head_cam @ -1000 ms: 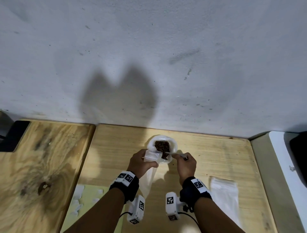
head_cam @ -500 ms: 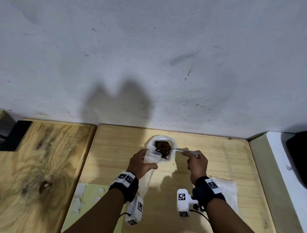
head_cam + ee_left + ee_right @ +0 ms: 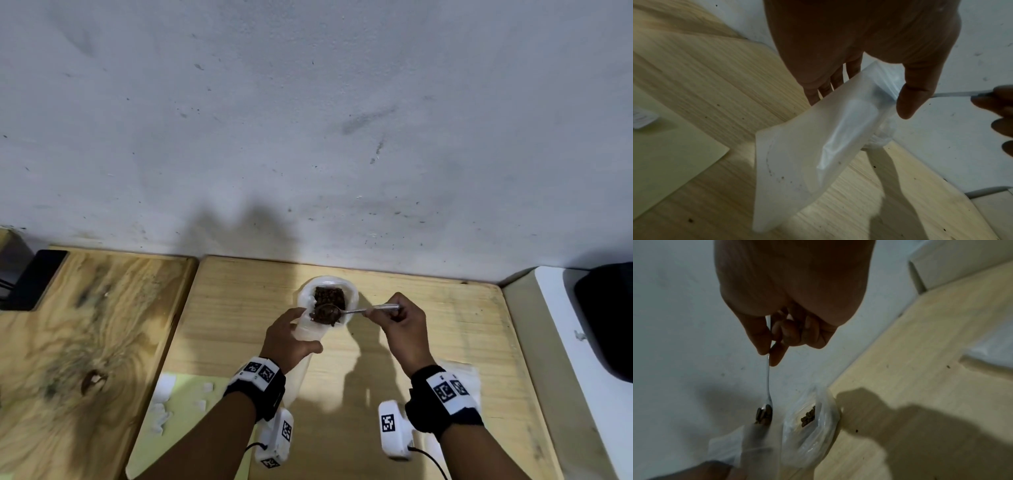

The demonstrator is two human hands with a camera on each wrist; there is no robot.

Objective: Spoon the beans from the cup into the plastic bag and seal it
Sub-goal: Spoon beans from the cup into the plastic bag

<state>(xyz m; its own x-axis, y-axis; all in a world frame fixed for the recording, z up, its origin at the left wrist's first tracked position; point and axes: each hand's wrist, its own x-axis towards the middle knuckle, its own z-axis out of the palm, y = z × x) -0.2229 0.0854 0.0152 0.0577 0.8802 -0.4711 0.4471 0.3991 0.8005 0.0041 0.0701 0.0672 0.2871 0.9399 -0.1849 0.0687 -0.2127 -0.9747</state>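
Observation:
A clear cup (image 3: 350, 297) holding dark brown beans (image 3: 330, 296) stands on the light wooden table near the wall; it also shows as the cup (image 3: 809, 426). My left hand (image 3: 289, 337) grips the top of a frosted plastic bag (image 3: 813, 149), which hangs down toward the table just in front of the cup. My right hand (image 3: 402, 323) pinches the handle of a metal spoon (image 3: 356, 311). The spoon's bowl (image 3: 764, 414) is heaped with beans and hovers over the bag's mouth (image 3: 748, 438). The inside of the bag is hidden.
A second flat plastic bag (image 3: 471, 375) lies on the table under my right wrist. A pale green sheet (image 3: 181, 421) with white scraps sits at the front left. A darker wooden board (image 3: 85, 342) adjoins on the left, a white appliance (image 3: 582, 359) on the right.
My right hand drew back to the right, then lifted the spoon out of the cup loaded with beans and brought it over the bag mouth. My left hand kept hold of the bag.

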